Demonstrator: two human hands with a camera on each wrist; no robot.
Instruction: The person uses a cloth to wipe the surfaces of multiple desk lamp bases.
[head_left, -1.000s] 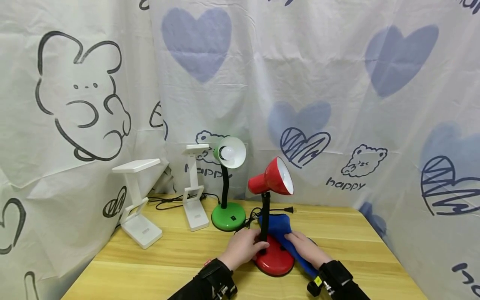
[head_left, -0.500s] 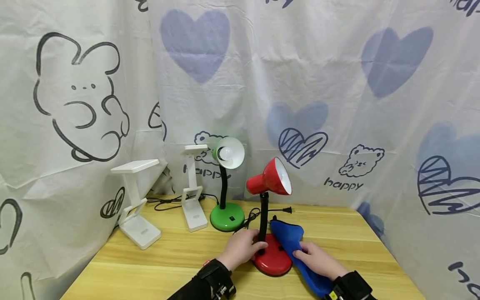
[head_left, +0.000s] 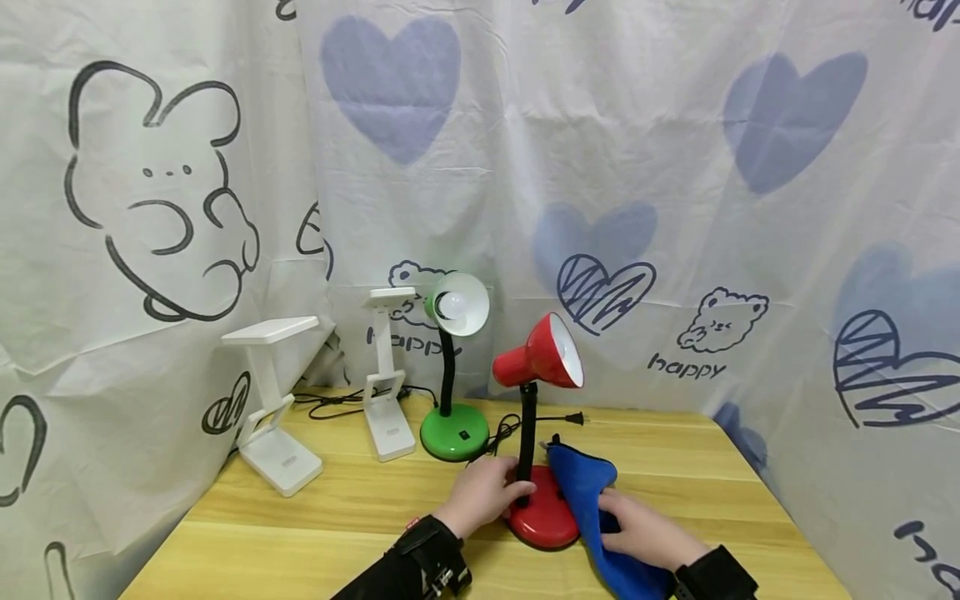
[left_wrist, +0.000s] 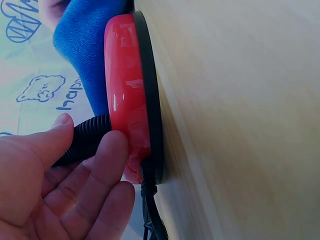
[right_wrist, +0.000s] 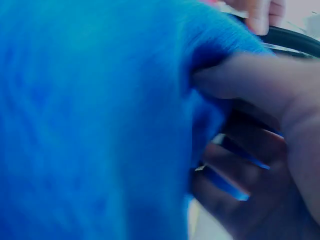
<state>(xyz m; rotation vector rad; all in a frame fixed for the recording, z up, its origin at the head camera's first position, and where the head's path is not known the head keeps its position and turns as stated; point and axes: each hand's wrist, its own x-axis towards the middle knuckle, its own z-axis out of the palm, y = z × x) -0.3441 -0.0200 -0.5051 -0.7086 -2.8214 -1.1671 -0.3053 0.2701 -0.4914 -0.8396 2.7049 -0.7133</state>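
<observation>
A red desk lamp (head_left: 538,367) stands on the wooden table (head_left: 360,517), its round red base (head_left: 542,518) near the front. My left hand (head_left: 483,493) grips the black flexible neck (left_wrist: 82,140) just above the base (left_wrist: 127,95). My right hand (head_left: 637,529) holds a blue cloth (head_left: 588,500) against the right side of the base. The blue cloth (right_wrist: 95,120) fills the right wrist view, with my right hand's fingers (right_wrist: 250,80) curled round it. In the left wrist view the blue cloth (left_wrist: 85,45) lies over the far part of the base.
A green desk lamp (head_left: 453,367) stands just behind the red one. Two white folding lamps (head_left: 273,400) (head_left: 388,375) stand at the back left with black cords (head_left: 330,404). A plug (head_left: 573,419) lies behind the red lamp. Printed curtains (head_left: 675,208) close in the table.
My right hand has drawn the blue cloth from over the base toward its right side and front. My left hand has stayed on the lamp's neck.
</observation>
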